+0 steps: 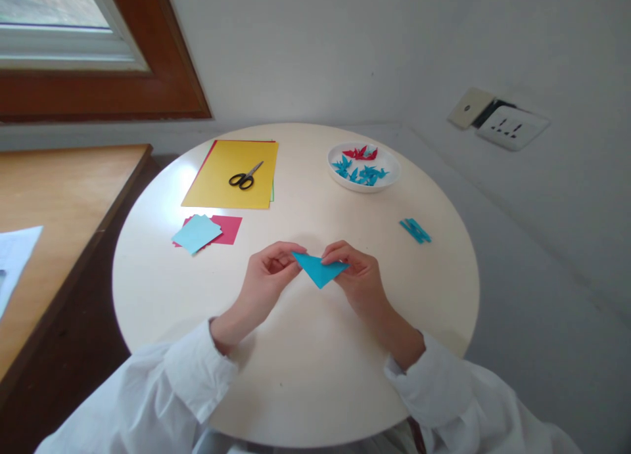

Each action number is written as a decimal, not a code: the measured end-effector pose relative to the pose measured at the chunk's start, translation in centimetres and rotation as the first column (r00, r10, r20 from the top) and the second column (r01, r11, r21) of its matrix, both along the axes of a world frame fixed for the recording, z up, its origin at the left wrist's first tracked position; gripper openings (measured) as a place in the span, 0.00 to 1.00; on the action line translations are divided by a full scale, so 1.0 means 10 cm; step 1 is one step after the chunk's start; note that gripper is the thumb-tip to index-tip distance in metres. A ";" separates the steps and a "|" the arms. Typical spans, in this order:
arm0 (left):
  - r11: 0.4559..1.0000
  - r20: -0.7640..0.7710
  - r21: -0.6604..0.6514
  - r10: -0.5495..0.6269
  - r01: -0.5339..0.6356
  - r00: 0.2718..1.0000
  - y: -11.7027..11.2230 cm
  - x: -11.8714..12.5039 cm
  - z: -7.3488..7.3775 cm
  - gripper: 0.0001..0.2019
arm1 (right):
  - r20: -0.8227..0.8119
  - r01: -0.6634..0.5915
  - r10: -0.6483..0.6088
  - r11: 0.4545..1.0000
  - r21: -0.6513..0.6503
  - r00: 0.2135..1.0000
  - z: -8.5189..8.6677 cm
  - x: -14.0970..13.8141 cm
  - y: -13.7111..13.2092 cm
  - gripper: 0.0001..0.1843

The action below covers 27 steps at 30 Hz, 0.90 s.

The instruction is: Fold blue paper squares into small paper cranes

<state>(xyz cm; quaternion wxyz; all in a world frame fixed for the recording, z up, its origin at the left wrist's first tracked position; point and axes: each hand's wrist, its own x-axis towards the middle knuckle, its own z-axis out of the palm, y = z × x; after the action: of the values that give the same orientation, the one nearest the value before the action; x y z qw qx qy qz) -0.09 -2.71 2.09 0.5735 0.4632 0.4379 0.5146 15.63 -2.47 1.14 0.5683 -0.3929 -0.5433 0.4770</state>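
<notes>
A blue sheet of paper [319, 271], folded into a triangle with one corner pointing toward me, is held between both hands above the table. My left hand [269, 270] pinches its left corner between thumb and fingers. On the other side my right hand [357, 276] grips the right part, its fingers lying over the upper edge and its thumb mostly hidden behind the paper. To the left lie square sheets, light blue paper [197, 233] on top of pink paper [231, 230]. Several narrow blue strips [415, 230] rest to the right.
At the back left, black-handled scissors [245, 177] lie on a stack of large sheets topped by yellow paper [221, 152]. A white dish [365, 187] at the back right holds small red and blue folded cranes [369, 175]. The round white table [296, 388] stands near a wooden desk [59, 198].
</notes>
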 end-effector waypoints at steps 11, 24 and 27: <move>0.998 0.158 -0.062 -0.005 0.015 0.987 -0.02 0.00 0.07 0.06 | -0.010 0.048 -0.048 0.999 0.026 0.999 0.02 0.02 -0.01 0.04; 0.996 0.121 -0.074 0.060 -0.051 0.991 -0.01 0.01 0.07 0.10 | 0.123 0.107 -0.097 0.991 -0.077 0.988 0.01 -0.01 -0.01 0.05; 0.996 0.076 -0.062 0.071 -0.066 0.995 -0.01 0.00 0.05 0.09 | 0.148 0.129 -0.112 0.986 -0.108 0.983 -0.01 -0.01 -0.02 0.07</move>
<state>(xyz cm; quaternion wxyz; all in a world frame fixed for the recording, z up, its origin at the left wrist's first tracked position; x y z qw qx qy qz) -0.05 -2.78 2.63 0.5858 0.4099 0.4459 0.5385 15.56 -2.62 1.02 0.5320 -0.4908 -0.5285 0.4437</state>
